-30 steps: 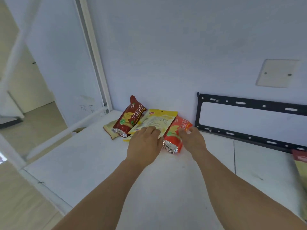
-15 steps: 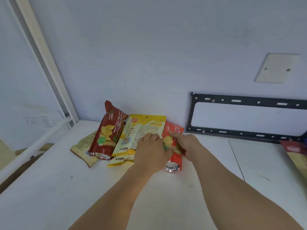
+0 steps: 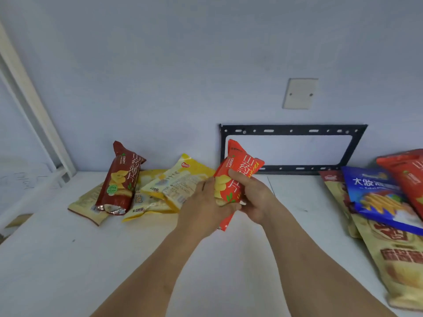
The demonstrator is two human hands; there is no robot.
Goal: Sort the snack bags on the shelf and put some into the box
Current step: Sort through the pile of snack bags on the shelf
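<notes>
Orange-red snack bag (image 3: 238, 177) is being held above the white shelf (image 3: 68, 259), both hands clamped on it: right hand (image 3: 254, 197) pinching its front, left hand (image 3: 206, 211) also pressing a yellow bag (image 3: 180, 184). Print is reading "CRISPY" (same word on the dark red bag (image 3: 121, 179) leaning on the pale wall (image 3: 183, 65)). Blue bag (image 3: 384, 197) is lying at right; black bracket (image 3: 293, 130) behind. Near shelf area is sitting bare.

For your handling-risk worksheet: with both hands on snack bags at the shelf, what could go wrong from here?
1. The right hand squeezes the bright orange-red foil snack bag; the chips inside may get crushed.
2. The left hand pinches the pale yellow plastic snack bag by one end; lifting it might drag the overlapping bags beside it.
</notes>
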